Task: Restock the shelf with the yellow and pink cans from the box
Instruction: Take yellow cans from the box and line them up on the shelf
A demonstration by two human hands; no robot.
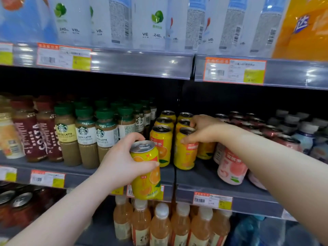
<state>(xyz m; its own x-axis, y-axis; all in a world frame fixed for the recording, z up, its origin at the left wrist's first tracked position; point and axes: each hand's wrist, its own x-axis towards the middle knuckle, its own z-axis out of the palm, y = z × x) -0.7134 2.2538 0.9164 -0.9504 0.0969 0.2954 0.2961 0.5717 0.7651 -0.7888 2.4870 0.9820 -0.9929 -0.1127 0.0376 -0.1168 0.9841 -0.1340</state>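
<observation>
My left hand (122, 162) grips a yellow orange-drink can (147, 176) in front of the middle shelf's edge (204, 189), slightly tilted. My right hand (202, 129) reaches into the shelf and holds the top of another yellow can (184, 153) standing at the front of the right yellow row. Two rows of yellow cans (162, 142) run back into the shelf. A pink peach can (230, 167) stands at the front to the right, below my right forearm, with more pink cans (255, 125) behind it. The box is out of view.
Coffee bottles with green caps (85, 137) and dark red bottles (30, 135) fill the shelf's left side. White-capped bottles (305, 134) stand at far right. Orange drink bottles (159, 226) line the shelf below; tall white bottles (150, 23) line the shelf above.
</observation>
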